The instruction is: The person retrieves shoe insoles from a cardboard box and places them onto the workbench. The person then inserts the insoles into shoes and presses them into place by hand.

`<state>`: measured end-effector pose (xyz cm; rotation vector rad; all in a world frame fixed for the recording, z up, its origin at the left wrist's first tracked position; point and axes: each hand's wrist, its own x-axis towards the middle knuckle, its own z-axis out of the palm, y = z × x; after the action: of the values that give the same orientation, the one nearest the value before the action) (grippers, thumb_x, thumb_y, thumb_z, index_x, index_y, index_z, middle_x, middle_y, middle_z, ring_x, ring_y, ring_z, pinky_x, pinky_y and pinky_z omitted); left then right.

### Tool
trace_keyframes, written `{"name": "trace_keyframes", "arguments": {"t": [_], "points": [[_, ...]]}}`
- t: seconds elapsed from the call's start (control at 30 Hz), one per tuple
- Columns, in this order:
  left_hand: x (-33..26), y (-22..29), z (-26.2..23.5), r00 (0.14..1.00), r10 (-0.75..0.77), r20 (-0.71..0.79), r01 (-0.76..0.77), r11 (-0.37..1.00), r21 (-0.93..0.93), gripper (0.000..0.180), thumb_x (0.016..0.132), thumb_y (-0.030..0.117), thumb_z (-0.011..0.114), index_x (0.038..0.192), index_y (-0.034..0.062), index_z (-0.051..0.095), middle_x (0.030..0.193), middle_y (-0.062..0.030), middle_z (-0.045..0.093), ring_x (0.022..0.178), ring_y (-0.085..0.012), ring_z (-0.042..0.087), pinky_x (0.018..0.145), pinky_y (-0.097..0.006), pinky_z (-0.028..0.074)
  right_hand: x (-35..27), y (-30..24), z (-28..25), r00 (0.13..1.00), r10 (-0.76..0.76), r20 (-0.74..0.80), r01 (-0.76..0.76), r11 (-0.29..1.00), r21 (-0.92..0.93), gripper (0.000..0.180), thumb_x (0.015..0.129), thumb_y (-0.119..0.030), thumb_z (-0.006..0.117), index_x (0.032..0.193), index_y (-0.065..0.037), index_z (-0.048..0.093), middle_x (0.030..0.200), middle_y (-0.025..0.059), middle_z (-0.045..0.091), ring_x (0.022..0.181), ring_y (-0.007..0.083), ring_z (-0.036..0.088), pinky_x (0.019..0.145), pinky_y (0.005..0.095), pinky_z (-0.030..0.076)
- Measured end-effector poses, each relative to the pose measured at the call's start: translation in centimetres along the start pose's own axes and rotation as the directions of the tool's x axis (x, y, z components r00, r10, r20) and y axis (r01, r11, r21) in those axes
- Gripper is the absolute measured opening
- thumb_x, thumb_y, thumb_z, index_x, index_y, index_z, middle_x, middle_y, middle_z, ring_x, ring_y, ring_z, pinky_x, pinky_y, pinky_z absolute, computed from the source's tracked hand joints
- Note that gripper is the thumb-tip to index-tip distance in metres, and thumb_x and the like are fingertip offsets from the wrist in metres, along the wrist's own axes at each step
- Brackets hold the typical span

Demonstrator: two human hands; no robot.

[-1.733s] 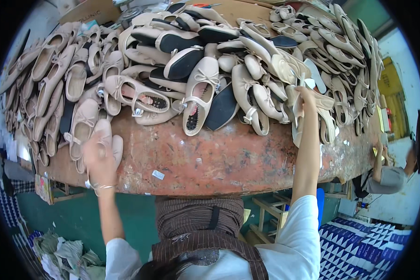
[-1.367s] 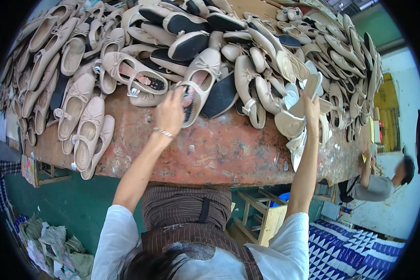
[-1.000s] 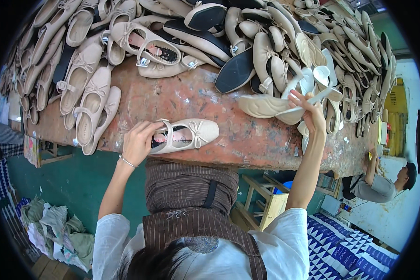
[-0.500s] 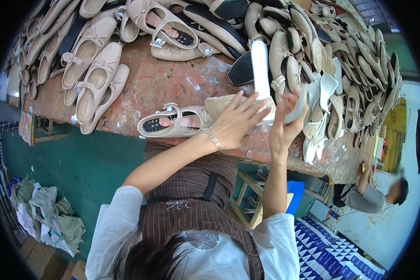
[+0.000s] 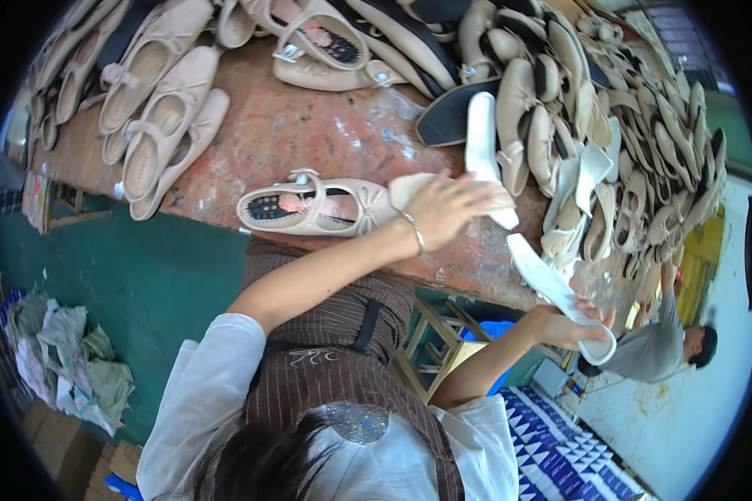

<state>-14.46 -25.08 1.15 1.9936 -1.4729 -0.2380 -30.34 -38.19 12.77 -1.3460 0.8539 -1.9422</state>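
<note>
My left hand [image 5: 449,209] lies over a flat beige sole [image 5: 409,187] near the front edge of the worn red-brown table [image 5: 309,134], fingers curled on its far side. Just left of it a beige strap shoe with a bow [image 5: 309,205] lies on its side. My right hand [image 5: 569,324] is lower, past the table's edge, and holds a long white insole [image 5: 551,284] by one end. Another white insole [image 5: 481,138] stands tilted against the pile behind my left hand.
Several beige flat shoes [image 5: 154,125] and black soles [image 5: 451,117] are heaped across the table's far side and right end. A wooden stool [image 5: 430,351] stands under the table. Another person [image 5: 664,351] bends at the right. Rags [image 5: 67,359] lie on the green floor.
My left hand pulled a beige strap shoe from the pile to the front edge, then moved right onto the beige sole. My right hand dropped away from the pile with a white insole.
</note>
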Motion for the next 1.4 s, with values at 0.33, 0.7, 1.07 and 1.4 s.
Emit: {"name": "trace_keyframes", "arguments": {"t": [0.33,0.7,1.07,1.4], "points": [[-8.9,1.2,-7.6,0.991,0.066,-0.119,-0.055,0.994,0.093,0.043,0.076,0.021,0.076,0.116,0.0079,0.067,0.137,-0.0121,0.055,0.136,-0.0323,0.041,0.113,-0.059,0.026,-7.4,-3.8,-4.3,0.016,0.828,0.56,-0.967,0.155,-0.202,0.063,0.082,-0.011,0.061,0.138,0.009,0.04,0.12,0.0226,0.059,0.111,0.0343,0.061,0.106,0.0507,0.045],[-22.2,-5.0,-12.2,0.846,-0.395,-0.359,0.44,0.897,0.05,0.016,0.071,0.012,0.079,0.084,0.0082,0.073,0.142,-0.0133,0.051,0.135,-0.0389,0.041,0.109,-0.048,0.036,-13.5,-5.8,-3.0,-0.285,0.654,0.701,-0.738,0.317,-0.596,0.062,0.1,-0.046,0.048,0.127,0.009,0.054,0.126,0.0225,0.062,0.104,0.022,0.065,0.088,0.0342,0.052],[-24.2,-6.1,-13.2,0.44,-0.773,-0.457,0.676,0.62,-0.398,0.052,0.074,0.01,0.083,0.121,0.0006,0.063,0.092,-0.006,0.055,0.067,-0.0102,0.054,0.055,-0.024,0.048,-18.7,-3.5,4.9,-0.193,-0.117,0.974,0.447,0.873,0.194,0.029,0.072,-0.008,0.069,0.101,-0.01,0.074,0.116,0.0098,0.063,0.11,0.027,0.057,0.097,0.0441,0.043],[-23.8,-7.0,-12.1,0.435,-0.818,-0.377,0.545,0.573,-0.613,0.055,0.072,0.008,0.086,0.119,-0.0049,0.062,0.092,-0.0069,0.058,0.065,-0.0078,0.06,0.052,-0.02,0.053,-23.4,-2.6,8.6,-0.261,-0.097,0.96,0.04,0.993,0.111,0.018,0.071,0.002,0.072,0.089,0.0,0.072,0.111,0.0137,0.066,0.106,0.0314,0.063,0.089,0.04,0.052]]}}
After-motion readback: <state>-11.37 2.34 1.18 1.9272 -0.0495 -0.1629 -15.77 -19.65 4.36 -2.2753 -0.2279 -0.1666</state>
